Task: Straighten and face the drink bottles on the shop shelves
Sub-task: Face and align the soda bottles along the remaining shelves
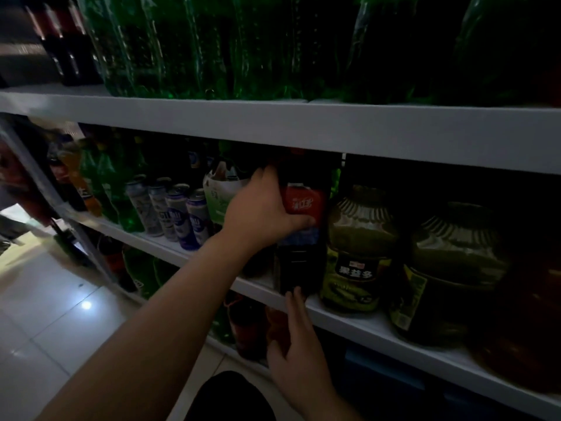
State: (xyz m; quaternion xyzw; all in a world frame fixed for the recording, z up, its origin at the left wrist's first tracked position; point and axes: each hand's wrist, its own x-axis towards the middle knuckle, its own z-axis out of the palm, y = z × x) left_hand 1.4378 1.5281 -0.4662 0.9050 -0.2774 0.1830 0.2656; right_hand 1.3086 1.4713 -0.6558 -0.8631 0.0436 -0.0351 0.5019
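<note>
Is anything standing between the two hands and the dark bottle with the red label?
Nothing visible. The left hand grips the dark bottle at its red label, and the right hand touches its base at the shelf edge.

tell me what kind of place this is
Most likely a small shop's drinks aisle: white shelves in tiers, packed with green bottles, a row of cans and big juice bottles, while the left hand grips a dark red-labelled bottle.

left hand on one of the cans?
No: the left hand grips the dark bottle with the red label, while the cans stand untouched to its left.
</note>
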